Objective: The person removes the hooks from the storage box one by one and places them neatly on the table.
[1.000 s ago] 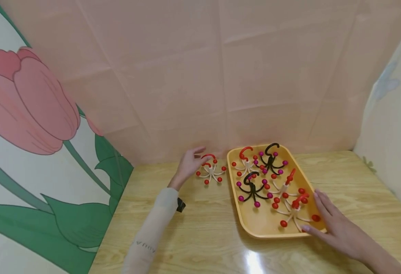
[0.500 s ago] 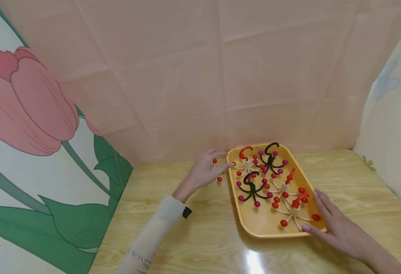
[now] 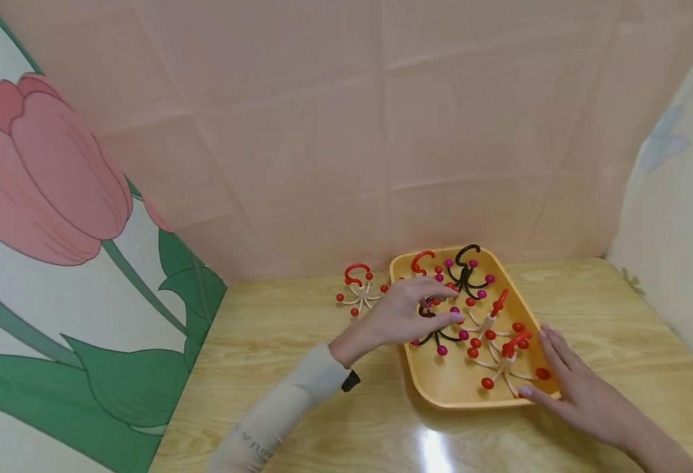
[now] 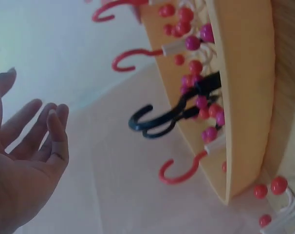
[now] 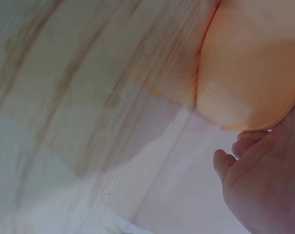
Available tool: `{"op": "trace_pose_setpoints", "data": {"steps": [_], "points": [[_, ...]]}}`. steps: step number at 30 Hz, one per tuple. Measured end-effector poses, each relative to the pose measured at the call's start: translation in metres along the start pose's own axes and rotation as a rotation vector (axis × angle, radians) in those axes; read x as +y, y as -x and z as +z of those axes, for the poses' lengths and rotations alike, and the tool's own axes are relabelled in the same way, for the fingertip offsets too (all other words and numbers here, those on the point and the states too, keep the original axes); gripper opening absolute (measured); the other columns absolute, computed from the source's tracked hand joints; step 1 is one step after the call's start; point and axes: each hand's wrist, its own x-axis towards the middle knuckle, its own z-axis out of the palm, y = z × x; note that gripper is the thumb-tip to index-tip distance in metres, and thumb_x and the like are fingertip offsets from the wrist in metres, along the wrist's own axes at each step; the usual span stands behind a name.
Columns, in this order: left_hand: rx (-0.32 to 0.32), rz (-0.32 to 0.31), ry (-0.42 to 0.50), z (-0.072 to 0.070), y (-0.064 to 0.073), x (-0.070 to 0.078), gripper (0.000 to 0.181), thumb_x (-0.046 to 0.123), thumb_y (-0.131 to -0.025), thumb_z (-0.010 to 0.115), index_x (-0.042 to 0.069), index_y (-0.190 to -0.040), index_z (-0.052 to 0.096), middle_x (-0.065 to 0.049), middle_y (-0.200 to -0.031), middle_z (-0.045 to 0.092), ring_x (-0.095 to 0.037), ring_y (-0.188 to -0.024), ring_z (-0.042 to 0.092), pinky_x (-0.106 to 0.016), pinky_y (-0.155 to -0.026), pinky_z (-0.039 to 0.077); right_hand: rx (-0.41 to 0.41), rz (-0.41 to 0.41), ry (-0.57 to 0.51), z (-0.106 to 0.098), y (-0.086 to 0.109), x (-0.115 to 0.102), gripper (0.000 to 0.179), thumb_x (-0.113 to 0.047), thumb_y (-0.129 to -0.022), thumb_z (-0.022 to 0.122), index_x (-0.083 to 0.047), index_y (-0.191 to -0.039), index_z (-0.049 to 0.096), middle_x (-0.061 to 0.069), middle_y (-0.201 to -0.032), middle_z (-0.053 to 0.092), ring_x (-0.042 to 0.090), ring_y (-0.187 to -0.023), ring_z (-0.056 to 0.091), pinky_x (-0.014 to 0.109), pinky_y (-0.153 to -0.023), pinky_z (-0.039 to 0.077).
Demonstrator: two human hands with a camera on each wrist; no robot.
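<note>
My left hand point(image 3: 402, 312) hovers over the left side of a yellow tray point(image 3: 441, 384), thumb and fingers apart with nothing between them. Below it is a black multi-arm hook point(image 3: 439, 336) with magenta ball tips, partly covered by the hand. Another black hook point(image 3: 465, 277) stands at the tray's back. White hooks with red tops and red balls share the tray, one at the front right point(image 3: 506, 362). At the tray's near right corner my right hand point(image 3: 588, 397) holds the rim, thumb over the near edge and fingers along the side.
One white hook with a red top point(image 3: 362, 295) stands on the wooden table point(image 3: 299, 394), left of the tray. A pink sheet point(image 3: 322, 164) hangs behind. A tulip-printed panel point(image 3: 56, 197) borders the left, a pale panel point(image 3: 683, 217) the right.
My left hand has moved right, from the red-topped hook on the table to above the tray; that hook is in full view again. The right hand stays at the tray's corner.
</note>
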Motion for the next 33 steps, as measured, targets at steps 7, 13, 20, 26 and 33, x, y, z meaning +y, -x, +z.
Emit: {"op": "trace_pose_setpoints", "data": {"steps": [7,13,20,26,33], "points": [[-0.11,-0.01,0.11,0.023,-0.011,0.017,0.042,0.041,-0.098,0.075,0.016,-0.132,0.072,0.007,-0.119,0.078,0.008,-0.102,0.066,-0.013,-0.104,0.049,-0.018,0.013,0.006,-0.001,-0.001,0.001,0.109,-0.05,-0.097,0.072,-0.011,-0.17,0.0,0.016,-0.177,-0.008,0.057,-0.158,0.011,0.083,-0.102,0.034],[-0.235,-0.106,0.136,0.043,-0.018,0.03,0.048,0.05,-0.099,0.071,0.022,-0.138,0.068,0.013,-0.126,0.075,0.013,-0.105,0.064,-0.003,-0.091,0.048,-0.021,0.01,0.016,-0.003,-0.001,-0.001,0.109,-0.05,-0.097,0.073,-0.01,-0.17,0.002,0.018,-0.177,-0.005,0.061,-0.154,0.019,0.083,-0.1,0.038],[-0.337,-0.085,0.083,0.067,-0.022,0.034,0.055,0.052,-0.101,0.067,0.022,-0.146,0.061,0.012,-0.136,0.071,0.008,-0.116,0.065,-0.005,-0.097,0.047,-0.013,-0.003,0.0,-0.004,-0.003,-0.004,0.108,-0.049,-0.096,0.074,-0.01,-0.17,0.004,0.019,-0.177,-0.003,0.065,-0.147,0.03,0.083,-0.099,0.039],[-0.342,-0.101,0.081,0.08,-0.023,0.035,0.059,0.052,-0.102,0.065,0.02,-0.151,0.056,0.009,-0.144,0.068,0.004,-0.126,0.065,-0.006,-0.1,0.047,0.01,-0.012,-0.008,-0.004,0.0,-0.003,0.109,-0.046,-0.096,0.075,-0.01,-0.17,0.005,0.017,-0.178,-0.002,0.065,-0.147,0.03,0.081,-0.1,0.039],[-0.351,-0.113,0.026,0.098,-0.024,0.032,0.058,0.052,-0.104,0.062,0.022,-0.153,0.054,0.008,-0.147,0.065,0.003,-0.108,0.071,-0.002,-0.082,0.049,0.018,-0.009,-0.018,-0.003,0.0,-0.002,0.108,-0.046,-0.096,0.075,-0.011,-0.17,0.004,0.016,-0.178,-0.002,0.062,-0.152,0.023,0.082,-0.102,0.034]]}}
